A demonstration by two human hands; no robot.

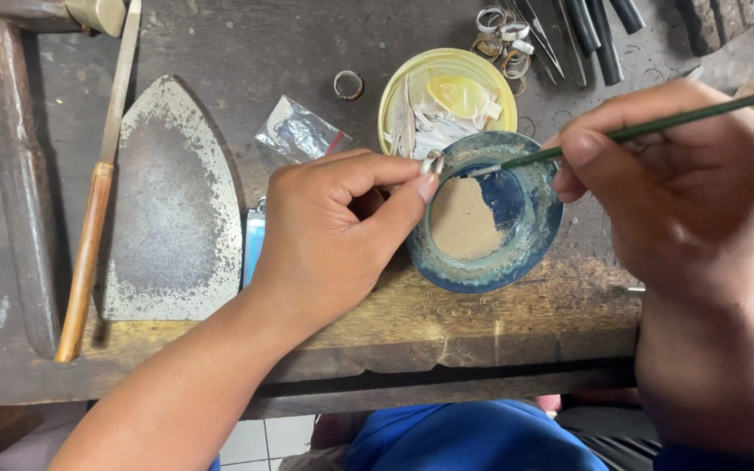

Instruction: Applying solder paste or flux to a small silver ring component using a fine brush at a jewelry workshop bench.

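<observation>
1. The left hand (333,231) is closed in a pinch, thumb and forefinger gripping a small metal ring (433,162) at the near rim of the blue dish (534,249).
2. The right hand (682,187) is closed around a thin green brush (656,127), held like a pen, with its pale tip reaching down into the dish just beside the ring.
3. The dish holds a patch of tan paste (462,222) on its left side, with bare blue glaze showing beside it.
4. Judged from this, the work looks to be in mid-course: the brush is loaded or loading at the dish and meets the ring there, while a cluster of other rings (501,35) lies near the top edge and one lone ring (348,85) sits apart on the bench (499,310).
5. Just behind the dish is a yellow bowl (399,92) of pale scraps; further left are a small plastic bag (300,131), a flat iron plate (172,209) and a wooden-handled file (89,235).
6. Whether paste already coats the ring cannot be made out, as the fingers hide most of it. The brush's far end and the dark tools (599,26) at the top are cut off by the frame.
</observation>
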